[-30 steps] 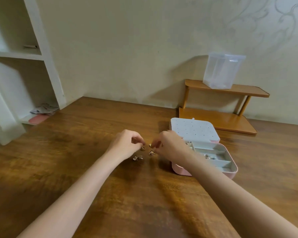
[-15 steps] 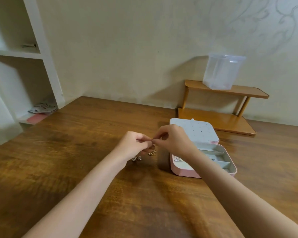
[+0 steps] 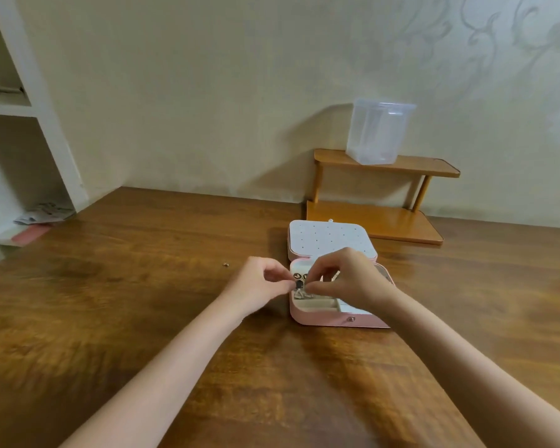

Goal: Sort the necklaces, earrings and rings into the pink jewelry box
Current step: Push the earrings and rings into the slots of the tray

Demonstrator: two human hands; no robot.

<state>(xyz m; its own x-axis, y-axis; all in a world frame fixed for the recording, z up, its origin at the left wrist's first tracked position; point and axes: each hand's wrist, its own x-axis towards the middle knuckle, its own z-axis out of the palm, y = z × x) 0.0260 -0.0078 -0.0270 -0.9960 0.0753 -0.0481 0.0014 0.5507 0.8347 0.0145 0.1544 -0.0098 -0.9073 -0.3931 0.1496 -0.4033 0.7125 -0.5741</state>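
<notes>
Dark wooden desk, glossy grain, runs to a cream wall with a faint swirl pattern at the upper right. White shelving unit at far left, with papers on its low shelf. Small two-tier wooden rack against the wall at far right, a clear plastic container on its top tier. Pink jewelry box lies open mid-desk, its dotted white lid folded back on the far side. Left hand and right hand meet over the box's left compartments, both pinching one small jewelry piece (type too small to tell). More pieces lie in the compartment below. One tiny earring sits alone on the desk, left of the hands.
</notes>
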